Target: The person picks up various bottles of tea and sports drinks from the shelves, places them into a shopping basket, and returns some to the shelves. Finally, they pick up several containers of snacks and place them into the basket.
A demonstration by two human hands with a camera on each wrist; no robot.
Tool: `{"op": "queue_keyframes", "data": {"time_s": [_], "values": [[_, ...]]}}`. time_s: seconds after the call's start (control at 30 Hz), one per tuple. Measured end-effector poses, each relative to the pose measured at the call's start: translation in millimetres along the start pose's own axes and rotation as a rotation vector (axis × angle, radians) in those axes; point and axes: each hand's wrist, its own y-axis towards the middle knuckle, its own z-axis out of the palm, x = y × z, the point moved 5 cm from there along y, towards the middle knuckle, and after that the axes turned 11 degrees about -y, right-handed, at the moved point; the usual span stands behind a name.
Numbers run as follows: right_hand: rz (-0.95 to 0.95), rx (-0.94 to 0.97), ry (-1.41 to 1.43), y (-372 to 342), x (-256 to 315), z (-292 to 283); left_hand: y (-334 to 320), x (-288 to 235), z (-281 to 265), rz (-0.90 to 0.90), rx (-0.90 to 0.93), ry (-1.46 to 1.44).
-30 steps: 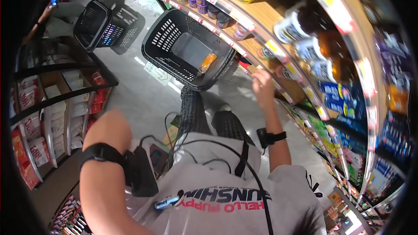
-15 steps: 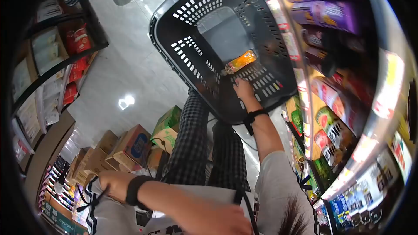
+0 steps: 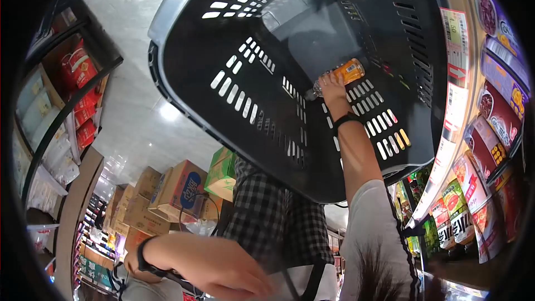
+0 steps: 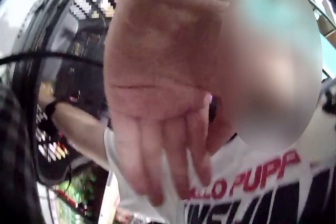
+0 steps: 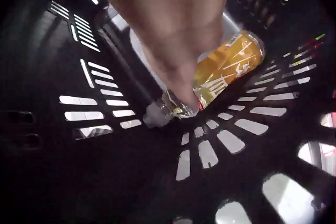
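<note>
Inside the black slotted basket (image 3: 223, 128), an orange-labelled bottle (image 3: 351, 71) lies on its side. The right hand (image 3: 333, 88) reaches in and grips it near its capped end. In the right wrist view the fingers (image 5: 184, 85) are round the neck side of the bottle (image 5: 228, 64), partly hidden by the hand itself. The left hand (image 3: 237, 276) is in front of the white shirt, away from the basket; in the left wrist view this hand (image 4: 163, 98) has loosely extended fingers and holds nothing.
Shelves of packets (image 3: 501, 89) stand close on the right, beside the basket's rim. Cardboard boxes (image 3: 184, 189) are stacked at the lower left, near the checkered trousers (image 3: 262, 206). Another shelf with red packets (image 3: 83, 72) stands on the left, across the grey floor (image 3: 139, 122).
The basket appears larger and closer. The right hand has gone down into it and taken hold of the bottle. The left hand has moved left, still before the shirt.
</note>
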Motion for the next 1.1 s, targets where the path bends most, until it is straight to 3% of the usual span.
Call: {"op": "queue_keyframes", "data": {"time_s": [0.07,0.13,0.2,0.3,0.33,0.37,0.47,0.57,0.67,0.73,0.8,0.97,1.03,1.07,1.1], "values": [[-0.064,0.162,-0.069,7,2,-4,-24,-33,-46,0.123,-0.396,0.207],[-0.113,0.264,-0.136,16,6,-11,-36,-52,-73,-0.066,-0.984,1.101],[-0.152,0.315,-0.203,22,9,-15,-23,-42,-96,-0.331,-1.107,1.625],[-0.021,0.335,0.014,33,15,14,-22,-4,-122,-0.302,-1.285,1.573],[0.048,0.355,0.109,36,13,17,-22,-5,-125,-0.289,-1.296,1.579],[-0.004,0.416,-0.018,38,17,23,-22,-5,-125,-0.28,-1.303,1.58],[-0.115,0.284,-0.17,14,18,-6,-22,-4,-121,-0.285,-1.307,1.59],[-0.189,0.257,0.045,-9,4,-45,-20,-7,-119,-0.258,-1.318,1.611],[-0.183,0.097,0.305,-42,-23,-104,-22,-6,-114,-0.23,-1.333,1.616],[-0.15,-0.12,0.616,-78,-46,-152,-23,-6,-102,-0.212,-1.313,1.591],[-0.082,-0.334,1.026,-121,-64,-196,-18,-9,-75,-0.093,-1.371,1.428],[-0.004,-0.578,1.386,-273,-83,-308,-3,-20,32,0.014,-1.341,1.355],[-0.014,-0.652,1.547,-358,-93,-379,10,-40,98,0.209,-1.228,1.25],[-0.074,-0.75,1.674,-389,-93,-386,18,-48,132,0.305,-1.166,1.201],[-0.126,-0.805,1.808,-424,-90,-397,30,-52,166,0.319,-1.11,1.354]]}}
